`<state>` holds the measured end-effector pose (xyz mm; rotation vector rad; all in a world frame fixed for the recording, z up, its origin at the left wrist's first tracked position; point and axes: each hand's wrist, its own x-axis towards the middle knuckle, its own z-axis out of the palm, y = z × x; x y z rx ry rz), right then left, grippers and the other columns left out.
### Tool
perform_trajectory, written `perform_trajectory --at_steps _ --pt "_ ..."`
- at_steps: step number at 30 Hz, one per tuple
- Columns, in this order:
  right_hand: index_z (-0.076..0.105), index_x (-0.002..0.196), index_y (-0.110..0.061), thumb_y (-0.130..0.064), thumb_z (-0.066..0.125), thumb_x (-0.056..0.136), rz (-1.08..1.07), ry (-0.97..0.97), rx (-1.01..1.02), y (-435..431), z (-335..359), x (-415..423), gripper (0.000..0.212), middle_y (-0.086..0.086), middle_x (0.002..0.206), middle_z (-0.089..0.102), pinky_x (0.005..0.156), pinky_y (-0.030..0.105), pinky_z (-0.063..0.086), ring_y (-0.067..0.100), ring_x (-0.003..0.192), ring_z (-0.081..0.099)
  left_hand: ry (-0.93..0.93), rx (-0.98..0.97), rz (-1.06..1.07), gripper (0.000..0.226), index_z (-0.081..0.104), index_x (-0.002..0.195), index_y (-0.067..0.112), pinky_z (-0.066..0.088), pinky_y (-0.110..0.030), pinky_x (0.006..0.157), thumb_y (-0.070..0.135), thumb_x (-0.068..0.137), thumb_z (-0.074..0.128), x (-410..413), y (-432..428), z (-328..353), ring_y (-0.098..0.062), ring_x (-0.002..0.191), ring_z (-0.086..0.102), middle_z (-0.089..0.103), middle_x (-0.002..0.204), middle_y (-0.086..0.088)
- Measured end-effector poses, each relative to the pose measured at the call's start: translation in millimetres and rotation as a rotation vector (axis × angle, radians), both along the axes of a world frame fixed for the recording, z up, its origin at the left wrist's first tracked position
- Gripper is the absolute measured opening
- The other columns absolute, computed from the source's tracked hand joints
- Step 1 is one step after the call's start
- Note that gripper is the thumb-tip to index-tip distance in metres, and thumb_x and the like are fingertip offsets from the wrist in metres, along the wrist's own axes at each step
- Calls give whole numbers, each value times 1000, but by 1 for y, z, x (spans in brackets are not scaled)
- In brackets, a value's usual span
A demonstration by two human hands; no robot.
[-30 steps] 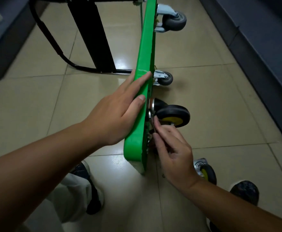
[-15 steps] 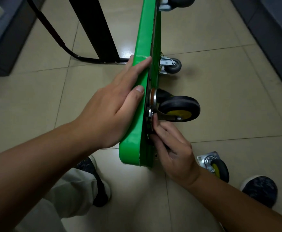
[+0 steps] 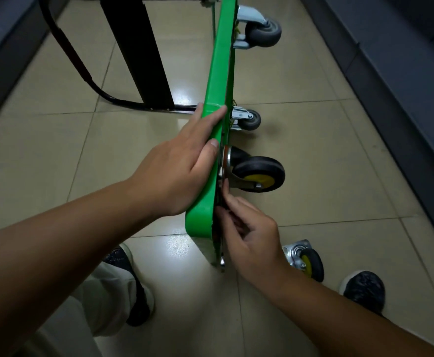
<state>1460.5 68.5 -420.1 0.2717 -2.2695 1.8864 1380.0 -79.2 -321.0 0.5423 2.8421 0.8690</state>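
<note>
Wrench work at the caster on the upended deck
Your left hand lies flat, fingers straight, on the stiff, heavy-looking deck, which stands on edge on the floor. Your right hand pinches a thin, slick wrench at the caster's plate. Grip its shank.

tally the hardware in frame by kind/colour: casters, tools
Grey casters, on the green deck: 2
Mounted yellow-hub caster, on the same deck: 1
Loose yellow-hub caster, on the floor: 1
Wrench, held by the right hand: 1
Total: 5
</note>
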Motion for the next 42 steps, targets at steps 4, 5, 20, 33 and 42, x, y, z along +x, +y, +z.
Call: perform_trajectory --at_steps 4,5,20,33,42 --pt "62 136 -9 -2 58 100 14 -299 -81 8 40 6 37 12 77 72 66 26 58 11 67 69 -17 -20 7 64 12 158 48 42 -44 107 49 95 18 1 2 2 -33 137 49 4 171 6" --pt "67 128 -6 -4 57 101 24 -380 -124 7 55 5 29 14 65 66 55 31 56 17 54 64 -16 -26 6 64 12 158 48 42 -45 106 50 94 18 0 2 2 -34 136 50 3 171 5" --pt "70 123 -11 -10 61 99 -47 -504 -124 26 89 12 25 13 74 69 45 26 49 17 49 57 12 -37 -42 60 8 160 45 45 -39 98 51 101 19 -2 -2 6 -30 133 52 3 171 5" --pt "52 139 7 15 57 95 -104 266 172 18 -26 -18 45 14 109 60 94 27 46 20 103 60 97 65 -38 56 22 157 47 31 -27 111 44 102 27 -8 -9 -8 -8 150 28 17 168 15" --pt "52 134 15 17 57 93 -56 341 138 14 -37 -34 42 21 109 60 96 24 47 21 105 60 91 82 -21 57 25 158 44 26 -18 111 37 101 28 -8 -6 -10 2 149 23 21 166 18"
